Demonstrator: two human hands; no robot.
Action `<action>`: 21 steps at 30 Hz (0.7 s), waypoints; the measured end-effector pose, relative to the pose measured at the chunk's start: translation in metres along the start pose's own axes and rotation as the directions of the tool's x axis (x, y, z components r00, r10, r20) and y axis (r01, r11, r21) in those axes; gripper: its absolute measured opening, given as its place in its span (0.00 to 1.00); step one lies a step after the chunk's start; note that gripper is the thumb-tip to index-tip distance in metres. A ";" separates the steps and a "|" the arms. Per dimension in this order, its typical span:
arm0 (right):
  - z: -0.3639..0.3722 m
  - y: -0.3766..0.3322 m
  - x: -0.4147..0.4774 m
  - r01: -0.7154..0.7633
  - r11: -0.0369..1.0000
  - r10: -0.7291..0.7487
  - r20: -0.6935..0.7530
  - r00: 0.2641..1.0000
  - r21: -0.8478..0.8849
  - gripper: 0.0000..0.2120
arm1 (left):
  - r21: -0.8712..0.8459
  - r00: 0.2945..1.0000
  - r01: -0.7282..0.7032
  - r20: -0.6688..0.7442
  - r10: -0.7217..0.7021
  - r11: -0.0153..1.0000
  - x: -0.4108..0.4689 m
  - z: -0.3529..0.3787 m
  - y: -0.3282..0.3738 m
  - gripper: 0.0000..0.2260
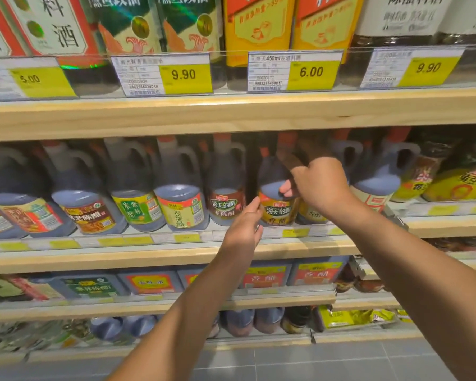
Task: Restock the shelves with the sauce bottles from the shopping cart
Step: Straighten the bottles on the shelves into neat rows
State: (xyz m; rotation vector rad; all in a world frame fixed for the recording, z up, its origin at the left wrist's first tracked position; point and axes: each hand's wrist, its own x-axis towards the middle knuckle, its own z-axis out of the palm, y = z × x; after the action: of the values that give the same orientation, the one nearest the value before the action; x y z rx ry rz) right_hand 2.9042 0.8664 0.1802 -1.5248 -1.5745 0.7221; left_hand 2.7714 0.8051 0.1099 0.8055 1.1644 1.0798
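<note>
A dark vinegar jug with an orange-yellow label (276, 199) stands on the middle wooden shelf (149, 257) among other handled jugs. My right hand (318, 182) grips this jug at its handle and shoulder, fingers curled round it. My left hand (245, 228) reaches up with relaxed fingers and touches the jug's lower left side near the label. Just to its left stands a jug with a brown label (226, 204). The shopping cart is out of view.
Several dark jugs (99, 204) fill the middle shelf to the left, and yellow-labelled bottles (451, 182) stand at the right. The upper shelf (231, 111) carries boxed bottles behind price tags (186, 74). Lower shelves hold blue square containers (264, 276). Grey floor tiles lie below.
</note>
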 end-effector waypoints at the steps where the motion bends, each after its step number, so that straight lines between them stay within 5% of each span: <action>1: -0.001 0.000 0.000 0.011 1.000 -0.011 0.001 1.000 -0.026 0.16 | 0.006 0.999 -0.017 0.039 0.017 1.000 0.000 -0.001 -0.001 0.21; 5: -0.004 -0.001 -0.003 0.013 0.998 -0.013 0.004 1.000 -0.062 0.18 | 0.053 0.999 -0.031 0.042 0.029 0.998 -0.008 -0.003 -0.003 0.23; 7: -0.004 -0.003 -0.006 0.064 0.974 -0.068 -0.009 0.998 -0.217 0.21 | 0.116 0.994 -0.106 0.035 0.103 0.988 -0.017 -0.013 -0.009 0.26; 10: -0.004 -0.007 -0.021 0.144 0.870 -0.213 -0.096 0.972 -0.472 0.25 | 0.090 0.979 -0.176 -0.092 0.185 0.980 -0.027 -0.030 -0.019 0.19; 15: 0.021 -0.029 -0.045 0.312 0.856 -0.394 -0.131 0.910 -0.412 0.15 | 0.026 0.941 -0.210 -0.265 0.209 0.977 -0.035 -0.052 -0.020 0.21; 18: 0.039 -0.051 -0.037 0.276 0.916 -0.286 0.008 0.958 -0.291 0.23 | 0.051 0.947 -0.207 -0.241 0.213 0.977 -0.035 -0.061 -0.017 0.22; 21: 0.055 -0.080 -0.022 -0.011 0.999 0.019 0.227 0.974 -0.038 0.21 | -0.022 0.963 -0.174 -0.213 0.166 0.984 -0.035 -0.066 -0.008 0.26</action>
State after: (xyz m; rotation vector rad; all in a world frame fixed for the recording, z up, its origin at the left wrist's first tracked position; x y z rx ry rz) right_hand 2.8146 0.8432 0.2168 -1.5251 -1.7539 0.9076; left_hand 2.7078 0.7671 0.0972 0.7847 1.2624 1.3530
